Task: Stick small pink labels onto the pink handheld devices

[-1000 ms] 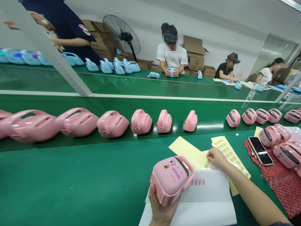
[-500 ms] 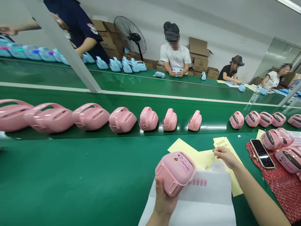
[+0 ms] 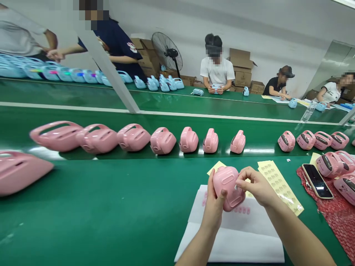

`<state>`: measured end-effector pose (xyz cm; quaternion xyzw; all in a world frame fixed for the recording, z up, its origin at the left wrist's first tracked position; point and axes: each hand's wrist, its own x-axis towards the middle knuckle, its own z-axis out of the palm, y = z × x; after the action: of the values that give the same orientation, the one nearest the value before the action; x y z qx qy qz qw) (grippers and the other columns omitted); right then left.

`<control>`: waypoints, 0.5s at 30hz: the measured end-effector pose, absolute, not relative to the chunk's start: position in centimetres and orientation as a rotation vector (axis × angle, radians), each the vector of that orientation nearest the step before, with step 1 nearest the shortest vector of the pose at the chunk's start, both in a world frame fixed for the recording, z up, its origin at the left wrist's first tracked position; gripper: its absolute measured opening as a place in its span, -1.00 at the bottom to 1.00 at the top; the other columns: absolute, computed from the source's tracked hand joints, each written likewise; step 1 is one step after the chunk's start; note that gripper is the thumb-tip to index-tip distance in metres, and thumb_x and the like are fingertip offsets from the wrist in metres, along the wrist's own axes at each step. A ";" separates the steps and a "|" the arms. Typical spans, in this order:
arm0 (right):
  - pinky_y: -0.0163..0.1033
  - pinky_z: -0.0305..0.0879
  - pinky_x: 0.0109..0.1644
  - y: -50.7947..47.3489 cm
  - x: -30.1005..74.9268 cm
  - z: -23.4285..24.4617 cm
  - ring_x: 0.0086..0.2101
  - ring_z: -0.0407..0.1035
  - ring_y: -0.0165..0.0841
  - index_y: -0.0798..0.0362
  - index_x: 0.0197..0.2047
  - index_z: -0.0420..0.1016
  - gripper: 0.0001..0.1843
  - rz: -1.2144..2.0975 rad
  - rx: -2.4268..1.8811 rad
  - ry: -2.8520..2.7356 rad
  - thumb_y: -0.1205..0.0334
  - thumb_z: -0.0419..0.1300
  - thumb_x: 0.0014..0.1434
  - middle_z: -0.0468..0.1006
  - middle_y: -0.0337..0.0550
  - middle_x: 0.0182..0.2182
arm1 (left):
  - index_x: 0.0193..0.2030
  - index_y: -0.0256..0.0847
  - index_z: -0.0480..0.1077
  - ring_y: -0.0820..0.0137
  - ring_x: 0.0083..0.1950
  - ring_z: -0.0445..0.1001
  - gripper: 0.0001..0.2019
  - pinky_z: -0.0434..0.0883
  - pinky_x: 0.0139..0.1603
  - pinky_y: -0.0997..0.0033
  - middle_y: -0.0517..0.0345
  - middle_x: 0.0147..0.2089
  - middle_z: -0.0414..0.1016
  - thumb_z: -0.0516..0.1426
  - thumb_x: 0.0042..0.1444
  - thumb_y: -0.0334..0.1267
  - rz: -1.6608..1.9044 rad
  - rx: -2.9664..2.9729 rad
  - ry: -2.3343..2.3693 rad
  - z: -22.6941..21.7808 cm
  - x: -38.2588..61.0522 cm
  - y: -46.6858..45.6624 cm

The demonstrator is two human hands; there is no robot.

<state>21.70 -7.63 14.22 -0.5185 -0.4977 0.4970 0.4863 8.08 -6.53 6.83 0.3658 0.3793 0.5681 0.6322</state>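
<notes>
My left hand [image 3: 215,201] grips a pink rounded plastic device [image 3: 229,183] with its fingers behind and thumb in front, holding it above the papers. Its underside, with two raised oblong ridges, faces me. My right hand [image 3: 255,184] pinches a tiny whitish sticker [image 3: 236,187] between thumb and finger against the device's right side. Below lies a white paper sheet [image 3: 235,244] bearing several small pink stickers [image 3: 244,210]. A yellow sticker sheet [image 3: 280,184] lies to the right, partly behind my right forearm.
Several pink devices [image 3: 163,141] with handles stand along the green belt [image 3: 260,144] ahead. Another pink device [image 3: 22,173] is at the left. A phone [image 3: 317,181] rests on red bubble wrap [image 3: 338,218] at the right. Co-workers [image 3: 217,70] handle blue devices across the line.
My right hand has moved from the yellow sheets to the device, carrying a small sticker. My left hand has turned the device so its printed face no longer shows. Another pink device appears at left.
</notes>
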 end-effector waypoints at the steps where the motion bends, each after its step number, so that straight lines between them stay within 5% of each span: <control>1: -0.27 0.22 -0.43 -7.5 21.6 14.0 -0.45 0.22 -0.41 0.06 -0.56 0.41 -0.69 1.196 -1.275 -1.224 -0.02 0.29 -0.16 0.28 -0.22 -0.42 | 0.20 -0.06 0.16 0.04 0.29 0.10 -0.17 0.13 0.22 0.17 -0.05 0.29 0.15 0.27 -0.24 0.15 1.304 0.834 0.875 6.7 8.1 -6.6; 15: -0.27 0.23 -0.30 -7.2 21.0 12.8 -0.40 0.20 -0.39 0.05 -0.60 0.39 -0.75 1.119 -1.337 -1.209 0.06 0.29 -0.16 0.29 -0.24 -0.45 | 0.18 -0.05 0.18 0.07 0.33 0.01 -0.22 0.07 0.25 0.16 -0.04 0.31 0.11 0.28 -0.20 0.10 1.380 0.790 0.905 5.9 8.1 -6.6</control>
<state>20.98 -7.18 12.85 -0.5500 -0.4974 0.4604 0.4879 8.13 -6.61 5.85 0.3421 0.3918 0.5977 0.6100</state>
